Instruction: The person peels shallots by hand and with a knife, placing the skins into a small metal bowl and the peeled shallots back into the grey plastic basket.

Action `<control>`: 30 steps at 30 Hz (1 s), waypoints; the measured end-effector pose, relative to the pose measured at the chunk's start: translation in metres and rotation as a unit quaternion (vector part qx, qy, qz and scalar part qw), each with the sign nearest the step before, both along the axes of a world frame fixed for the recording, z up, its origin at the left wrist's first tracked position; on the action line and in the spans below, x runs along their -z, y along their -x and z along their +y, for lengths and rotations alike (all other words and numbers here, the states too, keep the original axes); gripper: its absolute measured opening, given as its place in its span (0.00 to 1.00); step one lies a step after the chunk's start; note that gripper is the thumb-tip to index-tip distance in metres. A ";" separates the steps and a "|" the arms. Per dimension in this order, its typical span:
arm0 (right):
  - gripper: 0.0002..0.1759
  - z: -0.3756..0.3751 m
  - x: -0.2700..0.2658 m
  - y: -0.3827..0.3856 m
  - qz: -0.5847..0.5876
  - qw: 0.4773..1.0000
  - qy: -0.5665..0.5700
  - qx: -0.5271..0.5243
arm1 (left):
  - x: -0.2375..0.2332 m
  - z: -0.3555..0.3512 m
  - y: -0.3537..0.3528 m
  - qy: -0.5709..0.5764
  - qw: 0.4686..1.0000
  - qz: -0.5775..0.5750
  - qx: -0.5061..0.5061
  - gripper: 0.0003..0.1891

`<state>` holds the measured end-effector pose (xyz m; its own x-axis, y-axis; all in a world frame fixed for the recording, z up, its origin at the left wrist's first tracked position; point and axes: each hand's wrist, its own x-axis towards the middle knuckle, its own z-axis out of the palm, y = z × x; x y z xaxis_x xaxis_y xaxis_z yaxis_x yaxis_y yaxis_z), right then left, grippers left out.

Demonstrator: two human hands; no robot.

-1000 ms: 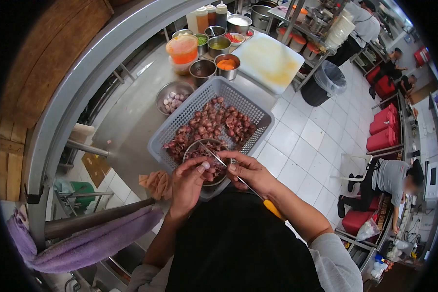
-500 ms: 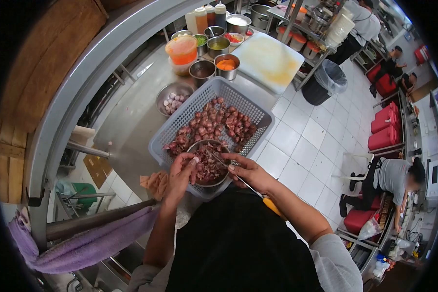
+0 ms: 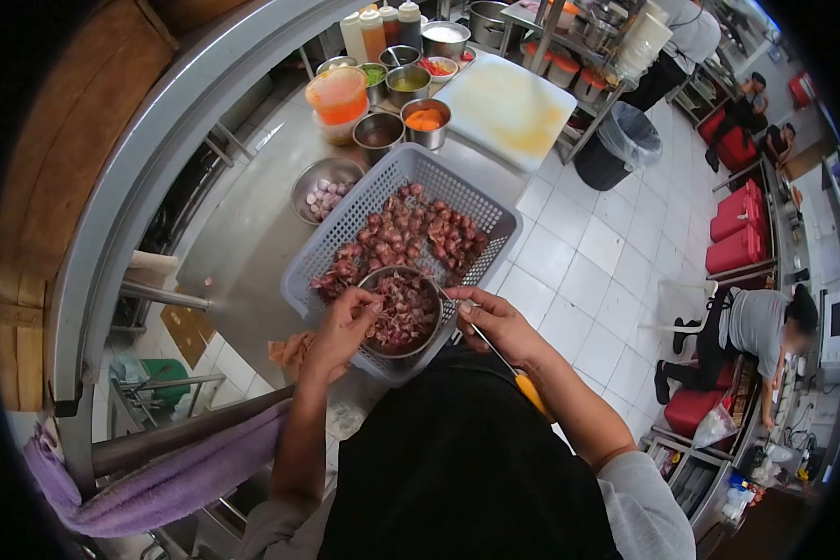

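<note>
A steel surface (image 3: 243, 257) spans the left and middle of the view, bearing a grey perforated basket (image 3: 515, 222) set at a slant, with reddish unpeeled shallots (image 3: 394, 233) gathered in its middle and far part. Both forearms reach up from below, the left nearly straight, the right angling inward to the left, so the hands face each other across a round bowl (image 3: 400, 354) of loose skins at the basket's near end. A smaller metal bowl (image 3: 334, 168) of peeled shallots sits beside the basket's left side. The right hand (image 3: 497, 327) is closed around a slim knife (image 3: 532, 394), whose long axis runs diagonally: yellow handle toward the lower right, alongside the wrist, blade end toward the upper left at the skins bowl's right edge. The left hand (image 3: 342, 332) has bent fingers, tips drawn together over that bowl's left edge; whether they pinch anything I cannot tell.
</note>
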<state>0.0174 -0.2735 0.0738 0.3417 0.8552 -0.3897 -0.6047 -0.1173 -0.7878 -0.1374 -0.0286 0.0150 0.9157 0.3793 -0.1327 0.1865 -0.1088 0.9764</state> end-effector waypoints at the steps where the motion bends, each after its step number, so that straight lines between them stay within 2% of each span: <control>1: 0.23 0.000 0.002 0.000 0.000 1.000 0.000 0.001 | -0.002 0.001 0.000 0.000 1.000 0.000 0.001 0.08; 4: 0.21 0.000 0.008 0.002 -0.007 1.000 -0.010 -0.009 | -0.004 0.011 -0.005 -0.017 0.999 -0.021 -0.034 0.06; 7: 0.20 0.003 0.006 0.003 -0.011 1.000 -0.008 -0.004 | -0.006 0.030 -0.018 0.024 0.996 -0.037 -0.079 0.06; 9: 0.21 0.004 0.005 0.003 -0.006 1.000 0.004 -0.002 | -0.024 0.046 -0.032 -0.001 0.991 0.025 -0.129 0.07; 13: 0.20 0.001 0.006 0.003 -0.010 1.000 0.003 -0.009 | -0.026 0.096 -0.072 -0.051 0.982 -0.015 -0.183 0.08; 18: 0.19 -0.001 0.009 0.006 -0.017 1.000 0.004 0.010 | -0.026 0.137 -0.088 0.017 0.976 0.008 -0.216 0.13; 19: 0.19 -0.002 0.009 0.006 -0.016 1.000 0.003 0.013 | -0.026 0.134 -0.087 0.017 0.977 0.009 -0.213 0.13; 21: 0.20 -0.005 0.009 0.006 0.005 1.000 -0.003 0.018 | -0.027 0.117 -0.075 0.181 0.973 -0.078 -0.123 0.15; 26: 0.21 0.000 -0.016 0.013 -0.068 0.997 -0.009 0.017 | -0.074 0.029 -0.052 0.219 0.962 -0.134 -0.096 0.12; 30: 0.23 0.007 -0.036 0.021 -0.115 0.992 -0.054 0.016 | -0.075 -0.005 -0.037 0.258 0.941 -0.202 -0.087 0.08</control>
<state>-0.0039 -0.2665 0.1101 0.4387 0.8748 -0.2057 -0.4102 -0.0087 -0.9120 -0.1008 -0.0333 0.0901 0.8610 0.5086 0.0051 -0.2403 0.3978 0.8855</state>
